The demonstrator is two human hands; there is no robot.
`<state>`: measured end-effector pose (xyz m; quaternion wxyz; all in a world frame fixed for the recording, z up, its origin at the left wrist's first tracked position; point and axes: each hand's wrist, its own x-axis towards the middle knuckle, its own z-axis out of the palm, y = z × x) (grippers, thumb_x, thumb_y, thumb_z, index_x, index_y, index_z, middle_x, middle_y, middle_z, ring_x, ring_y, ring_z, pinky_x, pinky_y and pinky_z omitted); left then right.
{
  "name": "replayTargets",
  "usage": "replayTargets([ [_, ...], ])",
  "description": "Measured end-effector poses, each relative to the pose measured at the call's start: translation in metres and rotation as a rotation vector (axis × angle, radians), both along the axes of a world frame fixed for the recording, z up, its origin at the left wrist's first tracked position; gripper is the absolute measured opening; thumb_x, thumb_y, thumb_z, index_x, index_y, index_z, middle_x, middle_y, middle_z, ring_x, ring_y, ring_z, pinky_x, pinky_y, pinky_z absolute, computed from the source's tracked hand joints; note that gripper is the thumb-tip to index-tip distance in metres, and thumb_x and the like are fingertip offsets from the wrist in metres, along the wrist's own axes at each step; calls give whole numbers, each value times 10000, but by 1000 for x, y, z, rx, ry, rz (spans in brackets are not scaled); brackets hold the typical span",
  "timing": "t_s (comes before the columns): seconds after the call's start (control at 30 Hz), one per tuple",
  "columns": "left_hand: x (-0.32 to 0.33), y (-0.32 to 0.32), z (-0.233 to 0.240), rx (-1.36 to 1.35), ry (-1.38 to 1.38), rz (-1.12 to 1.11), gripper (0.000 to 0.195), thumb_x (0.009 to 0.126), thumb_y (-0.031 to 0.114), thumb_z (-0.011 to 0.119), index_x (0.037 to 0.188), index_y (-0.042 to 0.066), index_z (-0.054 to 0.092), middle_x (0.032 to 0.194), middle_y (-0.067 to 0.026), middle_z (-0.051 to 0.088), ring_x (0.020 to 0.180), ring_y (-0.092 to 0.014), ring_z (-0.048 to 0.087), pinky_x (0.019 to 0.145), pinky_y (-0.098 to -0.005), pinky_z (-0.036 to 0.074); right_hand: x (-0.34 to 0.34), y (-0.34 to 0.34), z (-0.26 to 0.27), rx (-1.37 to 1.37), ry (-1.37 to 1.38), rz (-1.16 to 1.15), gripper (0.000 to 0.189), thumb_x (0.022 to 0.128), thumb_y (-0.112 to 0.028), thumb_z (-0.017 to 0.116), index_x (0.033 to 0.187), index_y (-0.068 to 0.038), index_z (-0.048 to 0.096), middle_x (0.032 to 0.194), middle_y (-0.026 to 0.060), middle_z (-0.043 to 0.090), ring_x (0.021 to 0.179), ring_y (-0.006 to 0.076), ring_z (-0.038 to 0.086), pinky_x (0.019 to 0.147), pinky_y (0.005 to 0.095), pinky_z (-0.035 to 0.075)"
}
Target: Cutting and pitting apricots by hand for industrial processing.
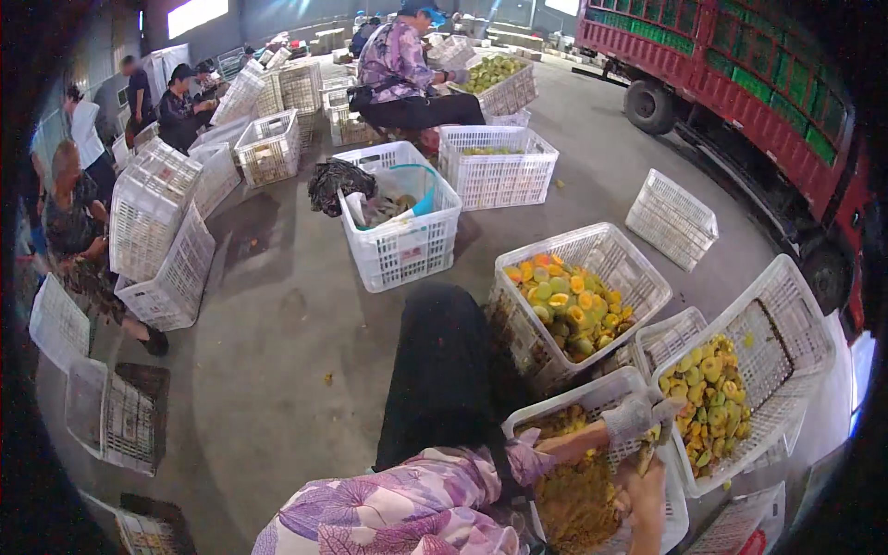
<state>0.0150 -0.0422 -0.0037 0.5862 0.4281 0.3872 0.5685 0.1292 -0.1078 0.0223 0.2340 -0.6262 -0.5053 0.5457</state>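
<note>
My left hand (631, 418), in a grey knit glove, is closed around a piece of yellow-green fruit (652, 436), mostly hidden by the fingers. Just below it, my bare right hand (639, 485) grips a small hand tool (645, 459); its working end is hard to make out. Both hands are above a white plastic crate (676, 510) holding a brown, crumbly mass (572, 503). Close on the right, a tilted crate (784, 298) contains yellow-green fruit (714, 402). Ahead of my hands, another crate (610, 243) holds cut fruit with orange flesh (572, 298).
A white crate (409, 253) with a black plastic bag (340, 186) over its corner stands ahead. Beyond it, a person (399, 66) sits beside a fruit-filled crate (510, 97). More workers and stacked crates (152, 208) line the left. A red truck (721, 83) is parked at right.
</note>
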Motion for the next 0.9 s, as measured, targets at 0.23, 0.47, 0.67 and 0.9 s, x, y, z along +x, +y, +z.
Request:
replayTargets([
  [0.23, 24, -22, 2, 78, 210, 144, 560, 866, 482, 526, 522, 40, 528, 465, -6, 459, 464, -103, 427, 458, -302, 367, 64, -2, -118, 1595, -1028, 87, 383, 722, 0, 507, 1097, 49, 445, 786, 138, 530, 610, 217, 536, 499, 321, 435],
  [0.47, 31, -7, -27, 3, 0, 59, 497, 889, 439, 487, 622, 37, 606, 542, -42, 550, 507, -141, 510, 520, -293, 432, 2, -32, -21, 751, -263, 358, 572, 679, 20, 470, 1239, 51, 356, 1154, 240, 429, 1077, 322, 442, 918, 420, 359],
  [0.67, 38, -1, -31, -50, -381, -136, 424, 897, 369, 496, 659, 31, 590, 589, -37, 564, 555, -126, 525, 528, -277, 429, 18, -17, -29, 372, -364, 76, 505, 736, 21, 465, 1227, -51, 374, 952, 154, 511, 767, 246, 549, 626, 338, 471],
  [0.9, 23, 6, -40, 5, -500, -254, 372, 908, 301, 504, 665, 26, 566, 620, -38, 575, 576, -115, 534, 527, -266, 429, 47, -3, -77, 760, -171, 301, 432, 803, -61, 583, 1191, -111, 400, 785, 89, 519, 491, 146, 470, 372, 280, 338],
])
